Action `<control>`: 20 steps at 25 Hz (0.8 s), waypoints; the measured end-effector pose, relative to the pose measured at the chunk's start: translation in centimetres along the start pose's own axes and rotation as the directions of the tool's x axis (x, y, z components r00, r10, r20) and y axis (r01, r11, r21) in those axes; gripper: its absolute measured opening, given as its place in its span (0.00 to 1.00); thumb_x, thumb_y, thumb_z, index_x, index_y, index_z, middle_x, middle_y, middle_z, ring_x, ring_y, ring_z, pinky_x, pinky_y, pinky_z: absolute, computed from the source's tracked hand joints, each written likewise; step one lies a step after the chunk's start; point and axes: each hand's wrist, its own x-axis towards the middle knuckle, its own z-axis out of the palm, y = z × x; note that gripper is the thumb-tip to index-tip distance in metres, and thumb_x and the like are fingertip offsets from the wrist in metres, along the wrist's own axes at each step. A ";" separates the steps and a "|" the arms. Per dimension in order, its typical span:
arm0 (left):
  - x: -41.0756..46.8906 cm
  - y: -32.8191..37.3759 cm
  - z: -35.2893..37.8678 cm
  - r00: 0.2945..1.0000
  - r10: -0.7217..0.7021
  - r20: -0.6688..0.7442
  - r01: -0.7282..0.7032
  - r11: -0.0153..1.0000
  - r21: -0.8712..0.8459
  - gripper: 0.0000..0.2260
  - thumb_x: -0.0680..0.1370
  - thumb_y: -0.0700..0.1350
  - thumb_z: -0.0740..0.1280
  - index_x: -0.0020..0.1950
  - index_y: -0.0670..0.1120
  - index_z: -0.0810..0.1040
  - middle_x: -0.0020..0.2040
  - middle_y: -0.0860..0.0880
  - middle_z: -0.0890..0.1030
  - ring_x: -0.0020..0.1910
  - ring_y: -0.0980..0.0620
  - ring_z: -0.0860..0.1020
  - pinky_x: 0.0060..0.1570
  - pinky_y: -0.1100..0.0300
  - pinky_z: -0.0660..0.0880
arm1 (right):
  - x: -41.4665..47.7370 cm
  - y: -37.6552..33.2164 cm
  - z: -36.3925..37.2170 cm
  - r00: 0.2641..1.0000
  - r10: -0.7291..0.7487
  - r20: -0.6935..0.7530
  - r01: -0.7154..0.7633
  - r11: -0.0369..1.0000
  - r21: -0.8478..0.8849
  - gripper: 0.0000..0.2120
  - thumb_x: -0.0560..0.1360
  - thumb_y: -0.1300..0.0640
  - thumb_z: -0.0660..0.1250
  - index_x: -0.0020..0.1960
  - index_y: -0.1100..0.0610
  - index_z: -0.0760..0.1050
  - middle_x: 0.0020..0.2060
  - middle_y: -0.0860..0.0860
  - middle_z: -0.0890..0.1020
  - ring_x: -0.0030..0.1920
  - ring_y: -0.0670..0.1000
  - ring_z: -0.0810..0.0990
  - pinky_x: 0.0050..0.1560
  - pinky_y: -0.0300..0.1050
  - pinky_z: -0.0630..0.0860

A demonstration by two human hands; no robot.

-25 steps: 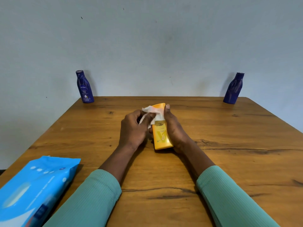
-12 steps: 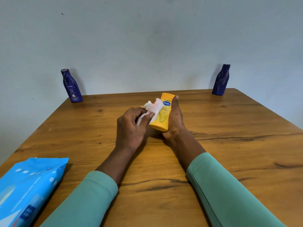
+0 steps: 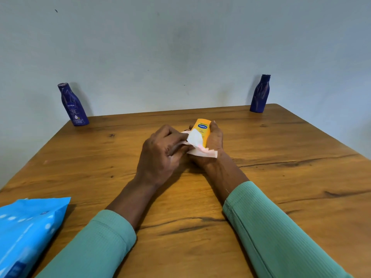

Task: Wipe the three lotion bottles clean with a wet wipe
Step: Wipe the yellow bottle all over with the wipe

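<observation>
In my right hand [image 3: 213, 141] the bottle [image 3: 201, 130] is orange-yellow, with a dark blue oval logo lettered in white near its top. The wipe [image 3: 195, 142] in my left hand [image 3: 160, 155] is white, with a faint pink tinge along its lower folds. Far beyond my left hand a lotion bottle [image 3: 73, 106] is deep blue with white lettering and a small white-and-yellow mark low down; far beyond my right hand the other bottle [image 3: 260, 94] is plain deep blue. Near my left sleeve [image 3: 94, 247] the wipe pack [image 3: 26, 233] is bright sky blue with white dots. Both sleeves are ribbed mint green. The table [image 3: 281, 157] is warm honey-brown wood with dark grain streaks
</observation>
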 end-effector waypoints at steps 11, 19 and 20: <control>0.5 -0.5 -0.9 0.995 -0.007 0.102 0.007 1.000 0.004 0.07 0.77 0.43 0.77 0.54 0.45 0.86 0.48 0.48 0.82 0.44 0.55 0.79 0.44 0.67 0.71 | -0.4 0.0 0.7 0.996 0.081 -0.045 -0.085 0.990 -0.110 0.40 0.78 0.28 0.59 0.62 0.67 0.73 0.57 0.67 0.79 0.64 0.63 0.77 0.73 0.56 0.68; 1.0 -1.4 -1.5 0.989 -0.039 0.140 0.049 0.996 -0.068 0.10 0.76 0.46 0.77 0.57 0.47 0.87 0.47 0.50 0.83 0.43 0.56 0.80 0.41 0.68 0.73 | 2.6 0.6 0.0 0.991 0.093 -0.094 -0.103 0.989 -0.105 0.52 0.65 0.24 0.69 0.73 0.64 0.72 0.66 0.66 0.79 0.65 0.66 0.79 0.69 0.63 0.74; 0.9 -1.4 -1.5 0.991 -0.029 0.130 0.036 0.998 -0.053 0.10 0.77 0.47 0.77 0.57 0.47 0.87 0.47 0.50 0.83 0.43 0.56 0.80 0.42 0.69 0.71 | 2.1 0.5 0.1 0.993 0.094 -0.077 -0.105 0.984 -0.145 0.54 0.64 0.24 0.69 0.73 0.64 0.72 0.67 0.65 0.78 0.66 0.66 0.79 0.69 0.63 0.74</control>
